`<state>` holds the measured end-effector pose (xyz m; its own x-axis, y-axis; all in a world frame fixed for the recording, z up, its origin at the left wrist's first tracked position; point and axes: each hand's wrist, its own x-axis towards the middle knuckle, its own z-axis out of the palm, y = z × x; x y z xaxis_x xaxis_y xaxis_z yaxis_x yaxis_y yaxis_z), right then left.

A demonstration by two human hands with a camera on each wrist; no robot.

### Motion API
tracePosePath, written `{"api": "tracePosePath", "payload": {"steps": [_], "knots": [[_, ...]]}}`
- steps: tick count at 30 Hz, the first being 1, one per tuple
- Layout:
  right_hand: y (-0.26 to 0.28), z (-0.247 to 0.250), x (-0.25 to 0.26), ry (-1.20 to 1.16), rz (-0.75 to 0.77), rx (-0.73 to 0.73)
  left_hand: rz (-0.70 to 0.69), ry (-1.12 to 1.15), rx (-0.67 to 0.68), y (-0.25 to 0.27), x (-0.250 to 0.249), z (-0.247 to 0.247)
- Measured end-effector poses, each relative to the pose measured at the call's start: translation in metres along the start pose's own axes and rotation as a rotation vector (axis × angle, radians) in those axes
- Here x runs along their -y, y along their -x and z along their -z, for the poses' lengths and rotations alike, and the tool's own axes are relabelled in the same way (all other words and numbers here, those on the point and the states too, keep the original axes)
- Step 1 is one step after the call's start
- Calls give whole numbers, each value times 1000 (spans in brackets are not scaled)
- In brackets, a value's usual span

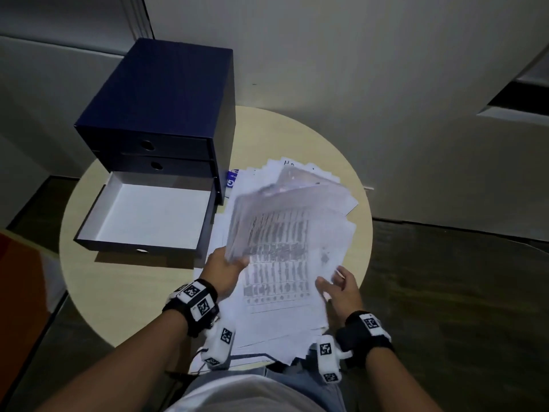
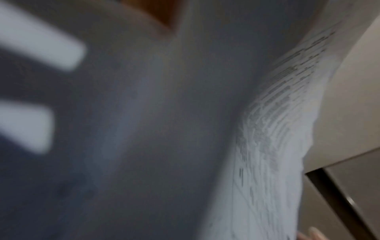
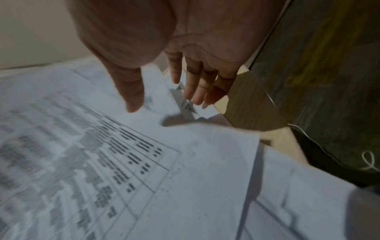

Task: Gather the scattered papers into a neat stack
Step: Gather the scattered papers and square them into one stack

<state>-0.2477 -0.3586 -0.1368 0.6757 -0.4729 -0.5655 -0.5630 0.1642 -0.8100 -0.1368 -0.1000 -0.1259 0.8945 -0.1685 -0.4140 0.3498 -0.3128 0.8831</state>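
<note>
A loose pile of white printed papers (image 1: 285,292) covers the right half of the round table (image 1: 124,292). My left hand (image 1: 225,267) grips the near left corner of a blurred sheaf of papers (image 1: 267,215) lifted above the pile. The left wrist view shows only the blurred underside and printed edge of those papers (image 2: 273,129). My right hand (image 1: 338,288) hovers at the pile's right edge with fingers spread and straight, holding nothing. In the right wrist view the right hand (image 3: 164,92) hangs just above the printed sheets (image 3: 123,162).
A dark blue drawer box (image 1: 166,105) stands at the table's back left, its bottom drawer (image 1: 148,212) pulled out and bare inside. Pale walls rise behind. Dark floor (image 1: 460,307) lies right of the table, and some papers overhang the near edge.
</note>
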Motion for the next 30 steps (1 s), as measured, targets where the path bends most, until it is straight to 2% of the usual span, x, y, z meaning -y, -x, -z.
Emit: {"api": "tracePosePath", "payload": {"steps": [2,4,6,7,9,10,13,15,21,25,27,30], "knots": [[-6,13,-1,-33,-2,40,-42,10,76,2,-13,-8],[-14,23,-6,29,-24,16,-41,24,170,8,-24,-20],[-14,29,-10,78,-16,-38,7,29,173,12,-23,-31],[-15,32,-12,93,-13,-64,21,-46,104,10,-16,-34],[-18,37,-21,139,-5,-103,62,-371,-102,3,3,-28],[-19,38,-25,172,-13,-127,124,-511,-185,2,9,-21],[-21,37,-34,233,-40,-140,358,-610,-332,5,20,-2],[-25,35,-40,212,-46,-139,410,-622,-380,5,26,8],[-30,13,-31,259,-33,-85,321,-319,-255,4,24,11],[-35,-3,-40,355,-104,-70,274,-375,-148,10,20,9],[-38,-4,-46,401,-126,-72,266,-443,-137,12,17,11],[-43,-4,-49,451,-157,-76,152,-468,-165,16,8,10]]}}
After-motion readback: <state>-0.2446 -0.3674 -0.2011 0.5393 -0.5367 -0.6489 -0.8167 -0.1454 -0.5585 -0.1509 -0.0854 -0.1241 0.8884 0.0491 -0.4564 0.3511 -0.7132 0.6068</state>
